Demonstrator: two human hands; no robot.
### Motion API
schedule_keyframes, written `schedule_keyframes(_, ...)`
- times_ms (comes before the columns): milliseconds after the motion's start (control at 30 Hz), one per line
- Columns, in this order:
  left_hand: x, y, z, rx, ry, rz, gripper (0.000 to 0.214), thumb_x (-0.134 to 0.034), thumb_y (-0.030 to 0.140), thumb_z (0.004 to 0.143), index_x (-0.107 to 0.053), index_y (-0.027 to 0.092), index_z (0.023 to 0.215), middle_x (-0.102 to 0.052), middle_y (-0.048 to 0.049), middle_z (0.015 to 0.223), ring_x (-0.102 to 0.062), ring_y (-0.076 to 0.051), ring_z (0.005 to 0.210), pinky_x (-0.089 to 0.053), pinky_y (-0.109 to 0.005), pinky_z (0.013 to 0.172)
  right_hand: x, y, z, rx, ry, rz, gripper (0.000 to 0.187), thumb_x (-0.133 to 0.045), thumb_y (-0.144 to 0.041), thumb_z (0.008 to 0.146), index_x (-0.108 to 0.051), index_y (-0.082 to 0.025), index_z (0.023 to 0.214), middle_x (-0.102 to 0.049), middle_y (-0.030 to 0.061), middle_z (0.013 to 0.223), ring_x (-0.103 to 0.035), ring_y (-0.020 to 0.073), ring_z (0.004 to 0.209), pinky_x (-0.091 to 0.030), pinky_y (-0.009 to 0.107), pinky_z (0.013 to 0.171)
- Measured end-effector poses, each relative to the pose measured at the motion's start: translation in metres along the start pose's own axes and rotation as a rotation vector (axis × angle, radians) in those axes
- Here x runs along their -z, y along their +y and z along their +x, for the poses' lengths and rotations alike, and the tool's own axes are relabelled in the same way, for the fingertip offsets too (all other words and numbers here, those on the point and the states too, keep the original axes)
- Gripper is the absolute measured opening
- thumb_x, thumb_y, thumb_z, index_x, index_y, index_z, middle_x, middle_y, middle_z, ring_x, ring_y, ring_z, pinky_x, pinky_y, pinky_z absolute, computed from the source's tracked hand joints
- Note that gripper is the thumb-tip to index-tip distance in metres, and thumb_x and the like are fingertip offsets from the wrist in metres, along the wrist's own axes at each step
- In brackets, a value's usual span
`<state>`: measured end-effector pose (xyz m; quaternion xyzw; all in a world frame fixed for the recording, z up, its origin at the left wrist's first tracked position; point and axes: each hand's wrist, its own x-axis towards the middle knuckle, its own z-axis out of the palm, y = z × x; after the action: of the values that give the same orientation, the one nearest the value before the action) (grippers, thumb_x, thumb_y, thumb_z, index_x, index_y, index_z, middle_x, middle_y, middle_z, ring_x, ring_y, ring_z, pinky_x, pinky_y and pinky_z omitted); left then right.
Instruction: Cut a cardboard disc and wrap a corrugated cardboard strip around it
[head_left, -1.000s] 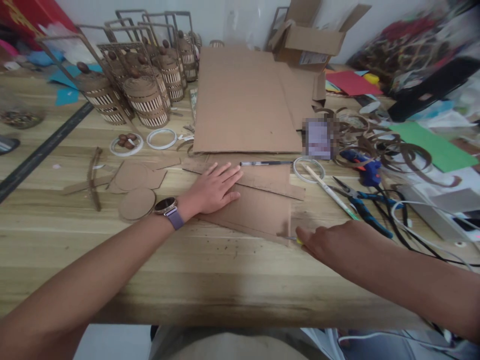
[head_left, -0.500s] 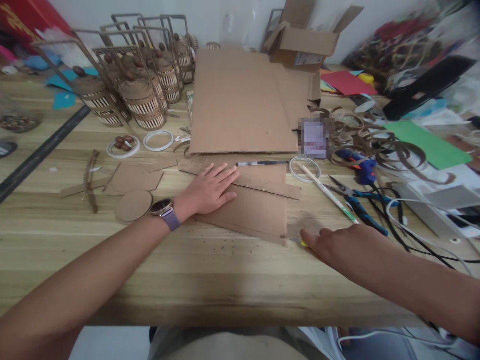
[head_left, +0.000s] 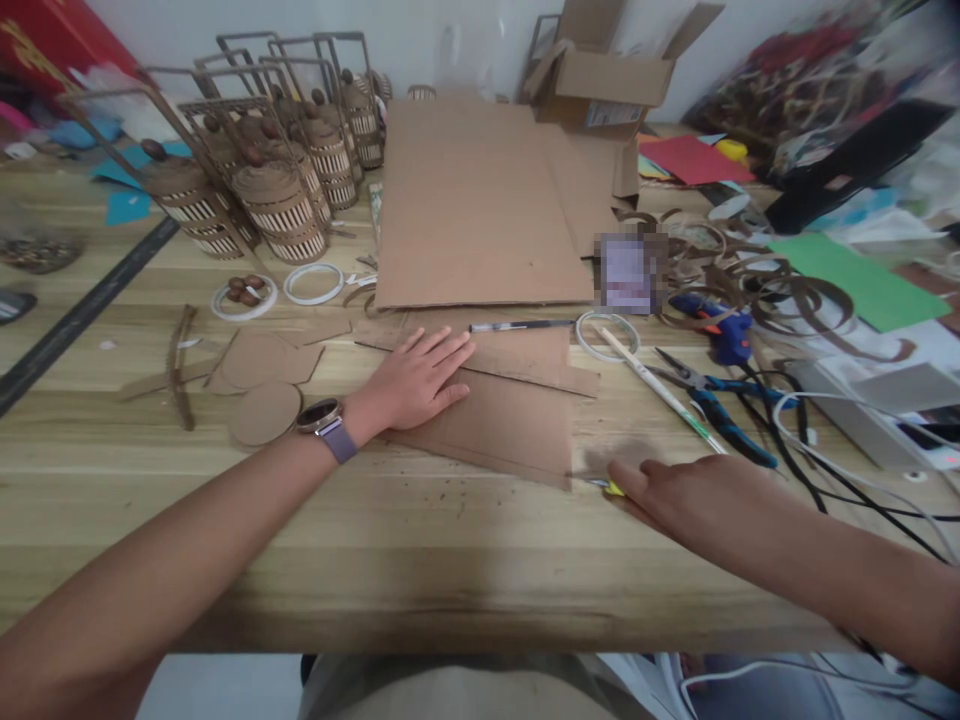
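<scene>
My left hand [head_left: 424,380] lies flat with fingers spread on a cardboard strip [head_left: 532,365] and the cardboard piece [head_left: 517,425] under it. Pencil-like lines run near that piece's lower edge. My right hand [head_left: 667,495] is closed around a utility knife [head_left: 613,488]; a bit of yellow and the thin blade show ahead of the fingers. Its blade points left at the lower right corner of the cardboard piece; whether it touches I cannot tell. A black pen [head_left: 521,325] lies just beyond my left fingertips.
Cardboard discs [head_left: 266,412] and a tape ring [head_left: 313,284] lie left. A large cardboard sheet [head_left: 480,200] is behind, with several lantern-like bamboo baskets [head_left: 281,210] at back left. Right are pliers [head_left: 712,400], a glue gun [head_left: 724,330], a white-green stick [head_left: 660,390] and cables.
My right hand with the utility knife has shifted slightly right, and more of the blade shows. My left hand stays pressed on the cardboard.
</scene>
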<state>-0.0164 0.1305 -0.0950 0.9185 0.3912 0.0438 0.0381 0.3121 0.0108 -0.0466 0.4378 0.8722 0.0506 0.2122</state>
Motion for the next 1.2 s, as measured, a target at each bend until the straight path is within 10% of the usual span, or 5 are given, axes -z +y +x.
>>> schedule_keyframes(467, -0.004, 0.001, 0.001, 0.002, 0.042, -0.004, 0.066, -0.021, 0.055, 0.104, -0.032, 0.016, 0.156, -0.032, -0.0097, 0.162, -0.025, -0.03, 0.151, -0.019, -0.052, 0.122, 0.03, 0.019, 0.002, 0.027, -0.202, 0.125, 0.022, -0.042, -0.032, 0.103, -0.06, -0.022, 0.097, -0.075, 0.004, 0.075, -0.072, 0.0223, 0.063, -0.024, 0.031, 0.048)
schedule_keyframes(833, -0.001, 0.003, 0.002, 0.014, 0.033, 0.003, 0.065, -0.025, 0.056, 0.104, -0.034, 0.016, 0.154, -0.031, -0.0094, 0.163, -0.026, -0.03, 0.15, -0.019, -0.051, 0.122, 0.088, -0.055, 0.097, 0.142, -0.145, 0.183, 0.028, -0.042, -0.034, 0.104, -0.061, -0.016, 0.113, -0.077, 0.0089, 0.086, -0.074, 0.0255, 0.078, -0.02, 0.028, 0.047)
schedule_keyframes(1200, -0.002, 0.003, 0.004, 0.018, 0.019, -0.013, 0.065, -0.028, 0.055, 0.104, -0.032, 0.016, 0.156, -0.03, -0.0088, 0.163, -0.024, -0.029, 0.151, -0.017, -0.049, 0.122, 0.098, -0.069, 0.108, 0.121, -0.184, 0.144, 0.029, -0.042, -0.029, 0.104, -0.063, -0.016, 0.118, -0.078, 0.0118, 0.089, -0.075, 0.029, 0.082, -0.045, 0.029, 0.054)
